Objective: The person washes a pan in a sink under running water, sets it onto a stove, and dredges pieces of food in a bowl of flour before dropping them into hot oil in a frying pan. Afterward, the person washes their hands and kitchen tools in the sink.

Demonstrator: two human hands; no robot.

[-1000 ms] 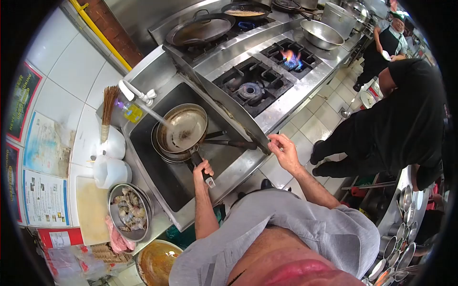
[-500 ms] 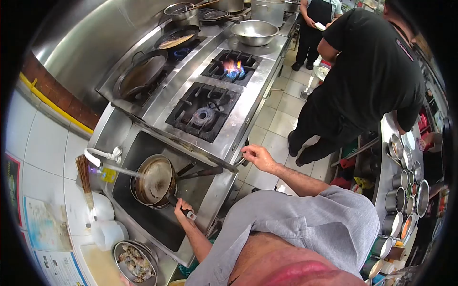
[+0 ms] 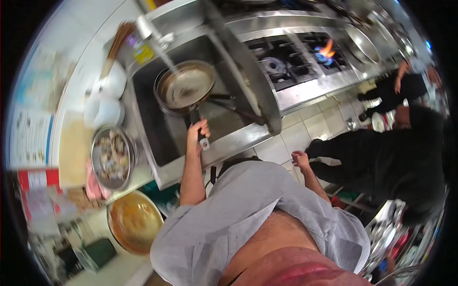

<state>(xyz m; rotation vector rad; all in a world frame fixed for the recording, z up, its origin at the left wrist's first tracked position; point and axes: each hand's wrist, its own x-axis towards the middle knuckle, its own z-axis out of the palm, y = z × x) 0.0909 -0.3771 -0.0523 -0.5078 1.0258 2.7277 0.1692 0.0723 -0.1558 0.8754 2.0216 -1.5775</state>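
Note:
My left hand [image 3: 197,133] is closed around the black handle of a frying pan [image 3: 191,85]. The pan sits in the metal sink [image 3: 152,143], its pale, brown-stained inside facing up. Water from the white tap [image 3: 147,26] runs into it. Another pan lies partly hidden beneath, and dark handles [image 3: 238,109] reach across the sink towards the right. My right hand [image 3: 299,159] hangs beside my body over the tiled floor, fingers loosely bent, with nothing visible in it.
A lit burner [image 3: 326,55] flames on the stove right of the sink. A metal bowl of what looks like raw seafood [image 3: 112,157] stands at the left, above a large brown-stained bowl [image 3: 136,221]. A co-worker in black [image 3: 381,157] is close on my right; another person stands farther back.
My view has turned towards the left, bringing the large brown-stained bowl into sight. My right hand has drawn back from near the stove's edge towards my side. My left hand keeps hold of the pan.

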